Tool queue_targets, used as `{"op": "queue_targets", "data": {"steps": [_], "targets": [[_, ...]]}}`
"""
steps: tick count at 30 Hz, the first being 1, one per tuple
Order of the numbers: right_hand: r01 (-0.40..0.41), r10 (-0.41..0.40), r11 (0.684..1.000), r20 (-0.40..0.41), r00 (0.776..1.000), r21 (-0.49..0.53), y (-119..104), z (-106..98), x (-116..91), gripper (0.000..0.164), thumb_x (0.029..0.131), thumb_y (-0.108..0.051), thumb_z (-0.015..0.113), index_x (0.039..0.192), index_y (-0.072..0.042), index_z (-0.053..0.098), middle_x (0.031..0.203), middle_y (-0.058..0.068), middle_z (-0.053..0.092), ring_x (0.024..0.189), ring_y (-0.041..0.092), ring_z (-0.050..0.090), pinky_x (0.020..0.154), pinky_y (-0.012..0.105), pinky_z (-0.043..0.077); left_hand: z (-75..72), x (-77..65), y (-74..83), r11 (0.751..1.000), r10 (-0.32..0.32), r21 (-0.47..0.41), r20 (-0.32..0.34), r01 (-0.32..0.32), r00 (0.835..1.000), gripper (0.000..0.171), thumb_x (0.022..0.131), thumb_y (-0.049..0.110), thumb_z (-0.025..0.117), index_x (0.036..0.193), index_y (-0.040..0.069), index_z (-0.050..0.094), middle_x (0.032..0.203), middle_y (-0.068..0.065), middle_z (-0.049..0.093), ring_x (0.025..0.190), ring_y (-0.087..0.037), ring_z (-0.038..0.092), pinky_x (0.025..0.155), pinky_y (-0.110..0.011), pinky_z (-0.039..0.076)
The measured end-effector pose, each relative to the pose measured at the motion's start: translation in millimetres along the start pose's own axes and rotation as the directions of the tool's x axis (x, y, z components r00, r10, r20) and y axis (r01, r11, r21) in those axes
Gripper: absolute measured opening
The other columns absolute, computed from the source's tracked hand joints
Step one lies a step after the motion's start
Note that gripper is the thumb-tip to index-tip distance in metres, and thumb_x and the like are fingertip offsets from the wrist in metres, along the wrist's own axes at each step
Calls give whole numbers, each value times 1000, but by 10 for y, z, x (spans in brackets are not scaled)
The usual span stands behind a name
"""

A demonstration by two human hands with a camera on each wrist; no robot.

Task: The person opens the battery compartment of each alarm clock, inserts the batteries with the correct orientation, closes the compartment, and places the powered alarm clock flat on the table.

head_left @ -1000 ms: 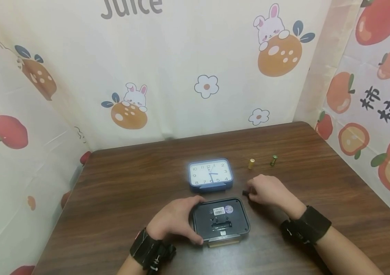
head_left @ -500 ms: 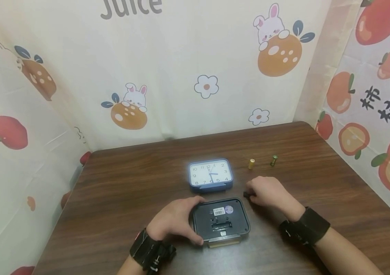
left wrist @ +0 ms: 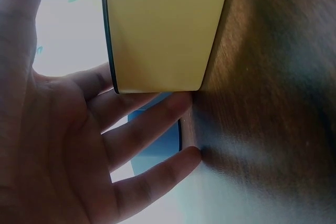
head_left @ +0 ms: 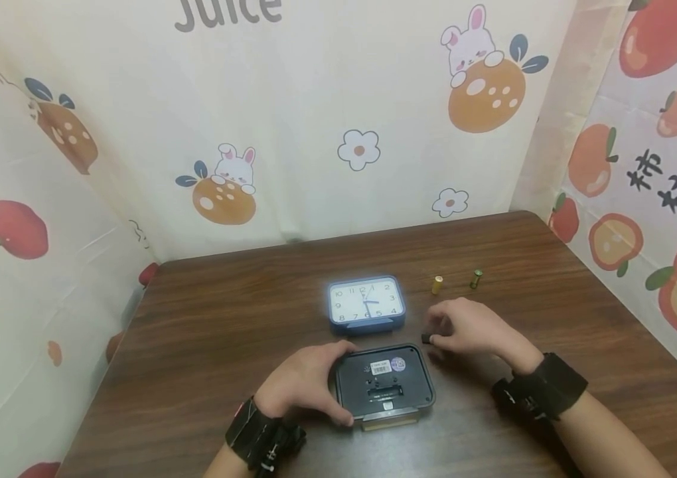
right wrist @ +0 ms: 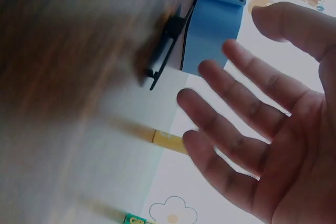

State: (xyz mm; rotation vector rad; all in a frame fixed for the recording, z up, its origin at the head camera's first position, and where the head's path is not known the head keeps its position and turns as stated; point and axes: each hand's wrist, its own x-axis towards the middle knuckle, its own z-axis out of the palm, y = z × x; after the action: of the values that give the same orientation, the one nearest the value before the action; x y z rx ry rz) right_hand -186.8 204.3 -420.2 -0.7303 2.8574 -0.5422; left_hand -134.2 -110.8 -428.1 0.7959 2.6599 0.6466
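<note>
A yellow-sided clock (head_left: pixel 389 378) lies with its black back up, stickers and a long battery slot showing. My left hand (head_left: pixel 302 382) grips its left end, thumb at the near edge and fingers at the far edge. In the left wrist view the clock's yellow side (left wrist: pixel 163 35) stands close to the palm. A small black cover (right wrist: pixel 164 48) rests on the table just right of the clock. Beside it my right hand (head_left: pixel 470 327) hovers; the right wrist view shows its fingers (right wrist: pixel 226 124) spread and loosely bent, apart from the cover and holding nothing.
Behind the yellow clock stands a blue clock (head_left: pixel 366 302), tilted with its dial up. A yellow battery (head_left: pixel 437 285) and a green battery (head_left: pixel 475 279) stand upright at the back right of the wooden table (head_left: pixel 225 312). Printed cloth walls surround the table.
My right hand has loosened its fingers from the small black cover, and its wrist has shifted slightly right. The left hand and the yellow clock have not moved.
</note>
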Motion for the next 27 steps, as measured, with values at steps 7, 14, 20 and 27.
{"op": "queue_targets", "data": {"steps": [7,14,20,27], "targets": [[-93,92,995,-55,994,-21,31,-88,-14,28,70,-37,67,92,-21,63,88,-5,64,78,12,59,62,33,46,-8,2,3,1000,3,-11,10,-3,1000,97,34,70,71,120,41,37,98,22,52,85,-2,49,78,-28,42],[-149,146,989,-104,984,-15,134,-121,-3,32,69,-41,67,95,-22,63,89,-3,65,77,14,59,59,34,45,-8,0,-2,1000,-5,-12,17,5,1000,98,34,71,70,120,41,37,99,22,51,86,-2,49,78,-29,42],[-140,159,984,-196,967,111,240,-119,40,34,73,-34,67,100,-14,61,94,2,64,84,18,59,68,38,47,-16,-10,-6,1000,-12,-6,24,13,1000,98,34,71,70,120,40,37,98,21,52,85,-2,49,77,-29,42],[-115,172,973,-290,942,203,298,-142,74,37,74,-34,67,105,-16,57,102,2,61,90,21,58,72,41,47,-16,-11,-6,1000,-18,-8,35,19,999,96,35,71,70,120,41,37,99,21,51,86,-2,48,79,-30,42]]}}
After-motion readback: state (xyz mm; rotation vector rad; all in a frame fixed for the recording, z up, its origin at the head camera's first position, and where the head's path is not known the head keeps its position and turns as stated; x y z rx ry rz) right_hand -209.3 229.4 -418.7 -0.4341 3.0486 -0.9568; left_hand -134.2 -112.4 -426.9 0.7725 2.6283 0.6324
